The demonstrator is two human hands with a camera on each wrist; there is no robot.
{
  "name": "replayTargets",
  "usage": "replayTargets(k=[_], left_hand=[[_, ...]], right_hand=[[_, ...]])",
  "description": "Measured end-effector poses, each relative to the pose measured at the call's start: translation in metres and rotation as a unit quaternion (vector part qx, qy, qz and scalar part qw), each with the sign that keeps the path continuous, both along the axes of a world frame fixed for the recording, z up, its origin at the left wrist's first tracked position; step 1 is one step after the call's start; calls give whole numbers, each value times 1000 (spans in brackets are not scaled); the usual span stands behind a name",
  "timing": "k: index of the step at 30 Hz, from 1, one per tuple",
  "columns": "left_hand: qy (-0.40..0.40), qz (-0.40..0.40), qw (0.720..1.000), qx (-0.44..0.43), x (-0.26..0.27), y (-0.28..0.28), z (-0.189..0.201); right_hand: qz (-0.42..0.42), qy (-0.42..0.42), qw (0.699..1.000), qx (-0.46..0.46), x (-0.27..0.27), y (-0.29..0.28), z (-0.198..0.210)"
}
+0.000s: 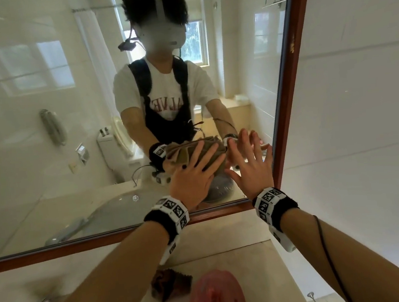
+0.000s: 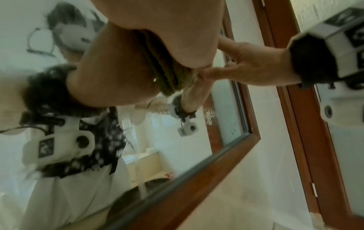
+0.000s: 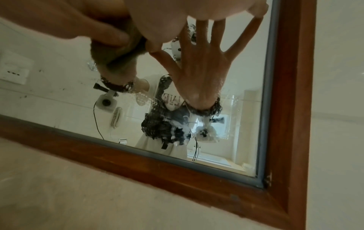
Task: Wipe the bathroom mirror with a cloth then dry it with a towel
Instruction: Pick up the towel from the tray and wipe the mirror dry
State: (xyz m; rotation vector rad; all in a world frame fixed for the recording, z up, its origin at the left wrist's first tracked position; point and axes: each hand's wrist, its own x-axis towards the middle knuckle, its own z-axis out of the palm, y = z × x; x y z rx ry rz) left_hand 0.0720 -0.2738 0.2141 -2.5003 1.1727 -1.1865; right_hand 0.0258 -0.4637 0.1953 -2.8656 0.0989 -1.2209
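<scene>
Your left hand (image 1: 191, 176) is flat w/ fingers spread, pressing the cloth (image 1: 209, 157) against the mirror (image 1: 42, 118). The cloth is a brownish-green wad, squashed between your palm and the glass, low down near the mirror's bottom right corner. It sticks out past your fingertips at the far end and to the right. Your right hand (image 1: 252, 170) is just to the right of it, also flat on the glass, fingers spread, holding nothing. Its thumb is right beside the cloth; can't tell if they touch. The brown wood frame (image 1: 293, 91) runs just right of that hand. Near you, on the counter (image 1: 266, 261), sits a dark brown rag (image 1: 170, 284) & next to it a pink bowl (image 1: 216, 296).
</scene>
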Motion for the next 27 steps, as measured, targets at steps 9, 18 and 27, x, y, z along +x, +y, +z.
replayTargets(k=[9, 18, 27], left_hand=[[7, 26, 999, -28, -4, -2, 27], [-41, 7, 994, -102, 5, -39, 132], [-10, -36, 999, -39, -1, -57, 55]], right_hand=[[4, 30, 999, 10, -3, -4, -6], [-22, 17, 1000, -8, -9, -13, 0], [-41, -28, 999, 9, -16, -38, 3]])
